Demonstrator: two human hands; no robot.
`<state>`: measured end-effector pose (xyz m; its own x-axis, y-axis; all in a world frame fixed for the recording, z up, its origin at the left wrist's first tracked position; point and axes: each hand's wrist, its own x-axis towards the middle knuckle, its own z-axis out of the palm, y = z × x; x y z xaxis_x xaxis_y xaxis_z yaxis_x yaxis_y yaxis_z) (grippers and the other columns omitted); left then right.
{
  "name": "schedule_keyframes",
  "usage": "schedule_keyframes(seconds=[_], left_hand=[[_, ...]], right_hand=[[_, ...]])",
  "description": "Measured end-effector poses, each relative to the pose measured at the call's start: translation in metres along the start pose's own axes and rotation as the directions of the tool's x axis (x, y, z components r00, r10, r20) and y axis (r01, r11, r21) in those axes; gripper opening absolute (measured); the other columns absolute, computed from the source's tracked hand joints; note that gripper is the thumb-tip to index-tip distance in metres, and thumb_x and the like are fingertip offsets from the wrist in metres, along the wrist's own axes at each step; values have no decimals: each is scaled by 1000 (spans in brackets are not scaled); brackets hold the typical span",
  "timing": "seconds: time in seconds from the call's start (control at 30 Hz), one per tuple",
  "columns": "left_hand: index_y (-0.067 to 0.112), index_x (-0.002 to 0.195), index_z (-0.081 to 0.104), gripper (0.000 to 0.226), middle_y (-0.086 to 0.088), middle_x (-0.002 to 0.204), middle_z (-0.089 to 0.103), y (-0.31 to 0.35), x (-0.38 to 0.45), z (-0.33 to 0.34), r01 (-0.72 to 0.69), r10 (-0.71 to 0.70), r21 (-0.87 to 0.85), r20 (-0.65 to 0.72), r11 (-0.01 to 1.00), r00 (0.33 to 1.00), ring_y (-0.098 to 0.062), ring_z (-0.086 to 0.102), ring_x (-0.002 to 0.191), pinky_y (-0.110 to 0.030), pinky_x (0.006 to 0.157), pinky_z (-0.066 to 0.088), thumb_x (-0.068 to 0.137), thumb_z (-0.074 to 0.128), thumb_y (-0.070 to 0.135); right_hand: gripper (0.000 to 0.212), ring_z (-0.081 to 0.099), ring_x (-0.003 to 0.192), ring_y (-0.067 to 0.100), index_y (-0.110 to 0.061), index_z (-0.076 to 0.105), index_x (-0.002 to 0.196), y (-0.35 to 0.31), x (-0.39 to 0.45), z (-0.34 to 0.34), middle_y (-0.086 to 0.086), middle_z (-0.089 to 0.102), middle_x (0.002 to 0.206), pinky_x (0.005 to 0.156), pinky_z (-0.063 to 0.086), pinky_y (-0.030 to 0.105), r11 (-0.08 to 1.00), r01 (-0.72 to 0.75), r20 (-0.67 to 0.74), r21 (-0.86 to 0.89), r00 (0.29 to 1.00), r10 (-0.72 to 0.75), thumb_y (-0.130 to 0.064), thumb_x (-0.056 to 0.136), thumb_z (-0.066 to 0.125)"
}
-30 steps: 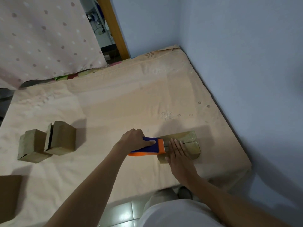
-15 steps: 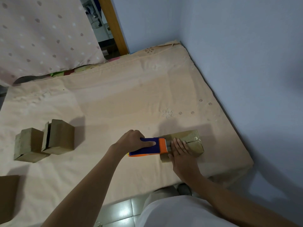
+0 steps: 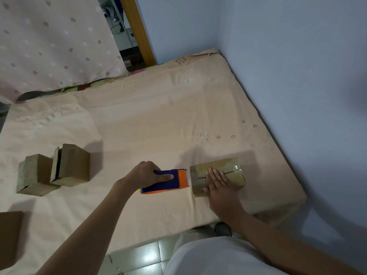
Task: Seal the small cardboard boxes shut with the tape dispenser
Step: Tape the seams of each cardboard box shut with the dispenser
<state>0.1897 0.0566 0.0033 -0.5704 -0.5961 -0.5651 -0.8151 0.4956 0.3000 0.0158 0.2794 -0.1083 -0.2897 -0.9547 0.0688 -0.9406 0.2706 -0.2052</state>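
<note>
Cardboard box point(image 3: 232, 167) under work: near the right front edge of the mattress point(image 3: 151, 124), long axis running left to right, glossy tape visible over the far right end and a dark seam showing along the top. Right hand point(image 3: 218, 185) laid flat on that top, fingers straight and close together, pressing down on the near half, fingertips toward the seam. Tape dispenser point(image 3: 168, 181), blue and orange, just left of the box's left end face, orange end toward it, a narrow gap between the two; not touching, as far as can be made out. Left hand point(image 3: 147, 175) wrapped round the blue body, fingers curled over the far side, thumb stretched along the top toward the orange end. No tape strand discernible across the gap; too fine to tell.

Key relation: box directly right of the dispenser, both long axes roughly on one line, so any further stroke likely travels along the seam or down the left end face. Left hand nearer the tool, right hand alone steadying the box. Judging by the tape on the far end, this box probably close to sealed.

Well apart on the left: two more small boxes point(image 3: 53, 169), touching one another, the right one with a gap between its flaps. Flat brown cardboard piece point(image 3: 10, 239) at the lower left edge.
</note>
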Motion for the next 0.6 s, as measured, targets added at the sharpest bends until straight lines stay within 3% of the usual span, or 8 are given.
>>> schedule_keyframes(seconds=[0.23, 0.4, 0.6], left_hand=[[18, 58, 58, 62, 3, 56, 56, 0, -2, 1, 56, -56, 87, -3, 995, 998, -13, 55, 57, -23, 56, 38, 81, 58, 76], [15, 76, 60, 66, 1, 71, 62, 25, 7, 1, 117, -128, 235, 30, 965, 991, -15, 60, 67, -25, 59, 42, 78, 56, 80], [19, 95, 52, 60, 3, 83, 60, 51, 18, -13, 145, -186, 305, 109, 941, 976, -17, 61, 82, -31, 73, 50, 78, 60, 76]], right_hand=[[62, 47, 138, 34, 7, 52, 139, 3, -1, 3, 22, 50, 146, 113, 30, 48, 1000, 1, 17, 8, 1000, -1, -33, 108, 16], [67, 49, 136, 33, 6, 54, 137, 2, 1, 3, 21, 53, 144, 112, 30, 47, 1000, -12, 44, 11, 999, 11, -35, 108, 10], [74, 50, 136, 30, 6, 53, 137, 2, 3, -1, 20, 55, 142, 117, 14, 40, 999, -31, 101, -17, 994, 33, -36, 107, 1]])
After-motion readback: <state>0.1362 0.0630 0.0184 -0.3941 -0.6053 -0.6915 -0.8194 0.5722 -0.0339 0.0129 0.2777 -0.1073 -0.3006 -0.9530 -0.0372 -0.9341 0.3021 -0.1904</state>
